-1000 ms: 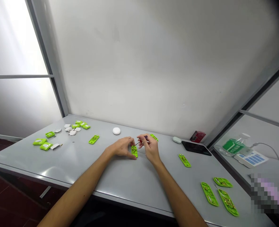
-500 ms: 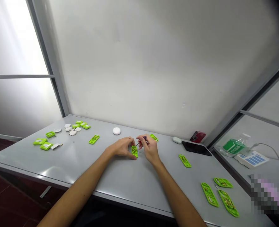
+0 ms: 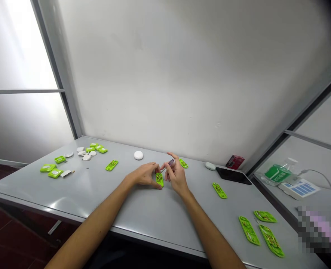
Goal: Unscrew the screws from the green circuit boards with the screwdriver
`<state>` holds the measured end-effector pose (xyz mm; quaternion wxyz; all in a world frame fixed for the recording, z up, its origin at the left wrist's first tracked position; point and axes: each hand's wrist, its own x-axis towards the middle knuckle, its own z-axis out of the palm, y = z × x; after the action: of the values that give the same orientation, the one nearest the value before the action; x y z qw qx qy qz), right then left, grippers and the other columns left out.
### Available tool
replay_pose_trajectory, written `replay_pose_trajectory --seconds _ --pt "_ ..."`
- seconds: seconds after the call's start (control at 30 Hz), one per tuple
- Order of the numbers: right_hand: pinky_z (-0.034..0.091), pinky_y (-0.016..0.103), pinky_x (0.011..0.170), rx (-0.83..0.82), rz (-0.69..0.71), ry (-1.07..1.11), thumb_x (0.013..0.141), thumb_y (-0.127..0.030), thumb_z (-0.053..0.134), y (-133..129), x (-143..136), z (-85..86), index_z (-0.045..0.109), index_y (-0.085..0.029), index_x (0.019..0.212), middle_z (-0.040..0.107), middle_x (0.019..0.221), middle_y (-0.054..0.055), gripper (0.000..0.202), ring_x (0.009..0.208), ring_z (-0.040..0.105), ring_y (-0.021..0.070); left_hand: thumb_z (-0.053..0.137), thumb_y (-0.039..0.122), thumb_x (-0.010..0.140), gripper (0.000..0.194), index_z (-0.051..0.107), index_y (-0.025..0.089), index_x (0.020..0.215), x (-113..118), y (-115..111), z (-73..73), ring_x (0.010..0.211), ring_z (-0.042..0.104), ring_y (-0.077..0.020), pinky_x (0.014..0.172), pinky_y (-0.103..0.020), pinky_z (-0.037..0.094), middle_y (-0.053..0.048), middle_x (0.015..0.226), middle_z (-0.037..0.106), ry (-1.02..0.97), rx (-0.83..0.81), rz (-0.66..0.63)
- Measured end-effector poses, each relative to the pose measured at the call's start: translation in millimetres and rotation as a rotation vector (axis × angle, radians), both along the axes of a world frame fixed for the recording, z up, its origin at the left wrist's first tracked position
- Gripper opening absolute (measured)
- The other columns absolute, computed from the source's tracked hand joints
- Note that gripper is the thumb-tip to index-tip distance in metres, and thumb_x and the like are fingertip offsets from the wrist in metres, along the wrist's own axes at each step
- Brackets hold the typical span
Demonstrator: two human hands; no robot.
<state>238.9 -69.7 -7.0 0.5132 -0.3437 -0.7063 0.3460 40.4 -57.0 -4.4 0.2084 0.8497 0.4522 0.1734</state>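
On the grey table lies a small green plastic case half (image 3: 160, 180) with parts inside. My left hand (image 3: 147, 174) grips it, thumb at the near end and fingers at the far end. My right hand (image 3: 176, 175) holds a thin-shafted screwdriver (image 3: 171, 163) with a dark purple handle, its index finger raised off the handle. The screwdriver slants down to the left, its tip at the upper part of the case; whether it touches a screw is too small to tell. Another green case half (image 3: 183, 163) lies just behind my right hand.
At left lie several green pieces (image 3: 55, 173) and white covers (image 3: 86, 157). Near the middle are a green case half (image 3: 112, 165) and a white round object (image 3: 138, 155). To the right are a black phone-like slab (image 3: 233, 175), a red box (image 3: 235, 161) and several green case halves (image 3: 248, 230).
My right index finger has lifted and straightened, and more of the screwdriver handle shows. My left hand and the case half stay in place.
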Motion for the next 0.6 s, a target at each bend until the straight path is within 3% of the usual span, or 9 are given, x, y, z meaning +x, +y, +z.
replay_pose_trajectory --seconds 0.23,0.37,0.47,0.53,0.6 --pt "0.055 0.026 0.058 0.024 0.087 0.020 0.108 -0.051 0.040 -1.3 -0.1 -2.0 0.054 -0.020 0.136 0.064 0.094 0.003 0.044 0.064 0.061 0.0126 0.081 0.068 0.065 0.066 0.061 0.020 0.105 0.2 -1.0 2.1 0.094 0.058 -0.0193 0.075 -0.027 0.040 -0.005 0.108 0.064 0.004 0.000 -0.002" --pt "0.055 0.026 0.055 0.035 -0.013 -0.016 0.107 -0.051 0.044 -2.0 -0.4 -1.1 0.045 -0.023 0.150 0.067 0.089 0.001 0.051 0.055 0.059 0.0118 0.082 0.069 0.063 0.067 0.061 0.020 0.105 0.8 -0.6 1.6 0.094 0.058 -0.0193 0.075 -0.028 0.040 -0.004 0.109 0.064 0.002 -0.005 0.000" --pt "0.054 0.026 0.056 0.103 -0.095 -0.113 0.107 -0.049 0.046 -1.5 0.4 -1.7 0.052 -0.024 0.147 0.067 0.085 0.000 0.048 0.052 0.057 0.0114 0.082 0.067 0.063 0.069 0.062 0.020 0.108 1.2 -0.7 1.1 0.095 0.059 -0.0197 0.076 -0.029 0.041 -0.005 0.110 0.065 -0.011 -0.016 0.003" --pt "0.055 0.027 0.059 0.132 -0.116 -0.148 0.106 -0.048 0.047 -1.1 0.3 -3.1 0.055 -0.024 0.143 0.068 0.091 0.002 0.045 0.055 0.061 0.0116 0.083 0.066 0.063 0.068 0.063 0.020 0.109 1.2 -1.1 1.2 0.097 0.059 -0.0204 0.077 -0.029 0.041 -0.006 0.111 0.065 -0.019 -0.021 0.002" --pt "0.056 0.027 0.062 0.120 -0.122 -0.125 0.106 -0.047 0.048 -1.0 -0.6 -4.4 0.049 -0.024 0.148 0.068 0.099 0.003 0.048 0.059 0.063 0.0119 0.082 0.066 0.064 0.066 0.063 0.020 0.107 1.0 -1.5 1.5 0.097 0.059 -0.0206 0.077 -0.029 0.041 -0.006 0.111 0.065 -0.020 -0.022 -0.002"
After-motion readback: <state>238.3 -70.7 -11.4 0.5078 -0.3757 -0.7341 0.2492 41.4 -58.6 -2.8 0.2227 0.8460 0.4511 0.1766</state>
